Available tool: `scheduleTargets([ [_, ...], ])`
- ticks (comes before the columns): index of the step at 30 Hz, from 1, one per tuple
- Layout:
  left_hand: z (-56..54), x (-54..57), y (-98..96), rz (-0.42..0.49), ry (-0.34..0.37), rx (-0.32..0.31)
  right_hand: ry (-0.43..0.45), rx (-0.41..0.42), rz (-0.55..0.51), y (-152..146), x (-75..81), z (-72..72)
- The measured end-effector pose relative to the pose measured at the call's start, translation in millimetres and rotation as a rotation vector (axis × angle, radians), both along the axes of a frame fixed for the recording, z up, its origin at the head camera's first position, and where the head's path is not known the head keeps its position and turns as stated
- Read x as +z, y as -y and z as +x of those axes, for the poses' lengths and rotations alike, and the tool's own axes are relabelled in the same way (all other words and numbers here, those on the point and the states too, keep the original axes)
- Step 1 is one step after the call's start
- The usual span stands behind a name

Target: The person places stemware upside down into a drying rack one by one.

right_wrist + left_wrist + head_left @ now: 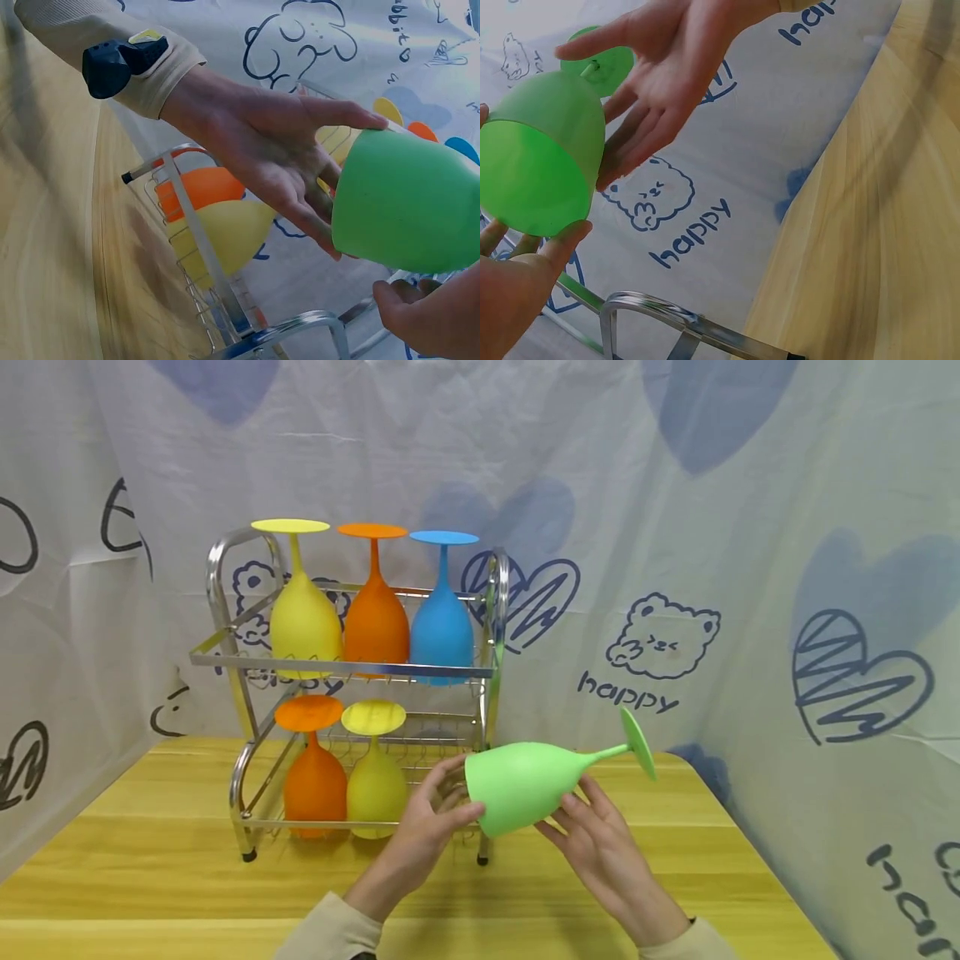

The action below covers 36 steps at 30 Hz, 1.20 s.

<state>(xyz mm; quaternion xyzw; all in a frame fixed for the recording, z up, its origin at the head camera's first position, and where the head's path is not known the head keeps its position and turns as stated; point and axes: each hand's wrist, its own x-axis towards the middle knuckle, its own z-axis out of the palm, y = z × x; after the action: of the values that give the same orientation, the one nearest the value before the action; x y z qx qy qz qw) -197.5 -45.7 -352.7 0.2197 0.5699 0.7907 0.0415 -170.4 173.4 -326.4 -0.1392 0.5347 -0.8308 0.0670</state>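
Note:
A light green plastic wine goblet (521,783) is held tilted on its side above the table, mouth to the left and foot up to the right. My left hand (423,831) grips it at the rim, the thumb on the near side and the fingers beyond. My right hand (603,856) holds the bowl's lower part near the stem. The open mouth of the goblet (536,176) faces the left wrist view, my right hand (667,67) on the far end. In the right wrist view my left hand (255,142) lies along the rim.
Behind the hands stands a two-tier metal rack (341,667). Upside-down goblets fill part of it: yellow (303,618), orange (377,622) and blue (442,627) above, orange (315,781) and yellow (377,781) below. The wooden table (150,860) meets printed cloth (750,568).

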Motion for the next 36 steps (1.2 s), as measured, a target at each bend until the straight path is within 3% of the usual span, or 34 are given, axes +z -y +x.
scheduleTargets([
  [12, 2.0, -3.9, 3.3, -0.028, -0.016, -0.018, -0.023, -0.057, 0.013, 8, -4.7, -9.3],
  [17, 10.6, -3.3, 17.6, -0.156, -0.049, 0.062, -0.078, -0.086, 0.068, 6, -8.9, -13.2],
  [23, 23.9, -7.4, 55.0, -0.389, -0.073, 0.151, -0.129, -0.162, 0.173, 5, -11.7, -19.1],
  [32, 37.3, -8.3, 123.3, -0.587, -0.087, 0.337, -0.199, -0.25, 0.395, 5, -14.9, -25.9],
  [36, 41.7, -6.6, 153.4, -0.68, -0.081, 0.431, -0.312, -0.244, 0.448, 9, -15.1, -28.2],
])
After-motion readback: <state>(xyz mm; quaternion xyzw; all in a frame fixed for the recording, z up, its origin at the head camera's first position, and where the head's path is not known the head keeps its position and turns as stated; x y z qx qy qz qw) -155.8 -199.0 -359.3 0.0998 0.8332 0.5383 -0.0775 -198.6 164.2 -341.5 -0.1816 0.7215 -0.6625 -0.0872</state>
